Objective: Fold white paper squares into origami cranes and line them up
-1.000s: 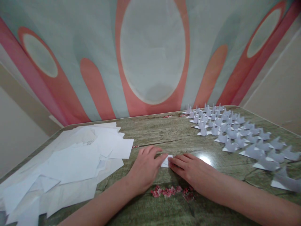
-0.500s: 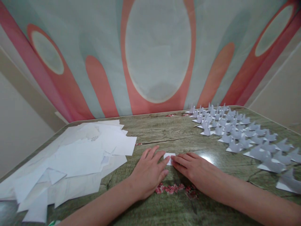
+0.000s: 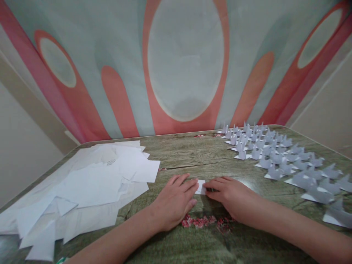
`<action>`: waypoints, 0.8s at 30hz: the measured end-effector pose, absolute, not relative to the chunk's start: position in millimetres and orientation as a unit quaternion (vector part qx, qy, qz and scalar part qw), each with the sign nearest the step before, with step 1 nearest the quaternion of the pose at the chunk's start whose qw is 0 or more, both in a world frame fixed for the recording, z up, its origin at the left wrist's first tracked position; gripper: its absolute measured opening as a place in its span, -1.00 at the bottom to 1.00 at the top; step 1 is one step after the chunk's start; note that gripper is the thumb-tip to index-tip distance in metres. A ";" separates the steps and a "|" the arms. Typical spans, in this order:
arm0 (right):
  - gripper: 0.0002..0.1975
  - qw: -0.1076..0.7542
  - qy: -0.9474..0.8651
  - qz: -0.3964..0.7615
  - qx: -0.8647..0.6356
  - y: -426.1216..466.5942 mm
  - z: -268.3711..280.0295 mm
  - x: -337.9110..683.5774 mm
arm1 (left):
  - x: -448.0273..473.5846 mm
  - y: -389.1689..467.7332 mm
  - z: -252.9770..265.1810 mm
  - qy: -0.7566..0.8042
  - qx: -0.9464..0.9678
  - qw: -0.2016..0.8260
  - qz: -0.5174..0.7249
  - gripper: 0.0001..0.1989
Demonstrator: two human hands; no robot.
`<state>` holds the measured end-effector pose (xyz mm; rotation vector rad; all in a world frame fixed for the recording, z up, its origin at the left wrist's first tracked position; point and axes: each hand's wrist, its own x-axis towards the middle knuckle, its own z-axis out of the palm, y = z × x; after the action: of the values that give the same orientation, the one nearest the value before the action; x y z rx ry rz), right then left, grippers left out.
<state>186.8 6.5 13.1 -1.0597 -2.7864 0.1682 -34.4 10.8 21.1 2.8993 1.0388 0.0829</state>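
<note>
A small folded piece of white paper (image 3: 201, 187) lies flat on the table in front of me, between my hands. My left hand (image 3: 176, 201) rests with its fingers stretched out and slightly spread, the fingertips over the paper's left side. From the right, my right hand (image 3: 232, 196) meets the other edge; its fingers are bent and held close together, with thumb and fingertips at the paper. Parts of the paper are hidden under both hands.
On the left lies a spread pile of white paper sheets (image 3: 90, 183). Rows of folded white paper birds (image 3: 273, 171) stand along the right side. The wood-patterned table (image 3: 189, 150) bears printed pink flowers and ends at a patterned wall covering (image 3: 184, 55).
My right hand has curled its fingers more and drawn slightly to the right. My left fingers now cover more of the paper's left part.
</note>
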 end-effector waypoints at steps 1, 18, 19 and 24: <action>-0.70 0.098 -0.920 0.075 -0.373 9.2 10.8 185.9 | -34.3 11.0 21.1 0.337 0.940 0.034 0.032 -0.60; -0.78 0.270 -0.810 0.178 -0.489 16.3 -15.1 168.7 | -29.4 21.2 -2.6 0.354 0.905 0.139 0.192 -0.72; -0.79 0.273 -0.812 0.182 -0.482 15.8 -15.3 168.3 | -29.8 21.1 -2.1 0.363 0.898 0.148 0.200 -0.67; -0.78 0.285 -0.822 0.205 -0.449 13.2 -16.2 166.5 | -31.0 22.1 0.2 0.386 0.876 0.193 0.215 -0.54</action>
<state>166.5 13.2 -16.2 -1.2000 -2.1987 0.5477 -31.0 22.1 0.2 2.4592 1.0830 0.6038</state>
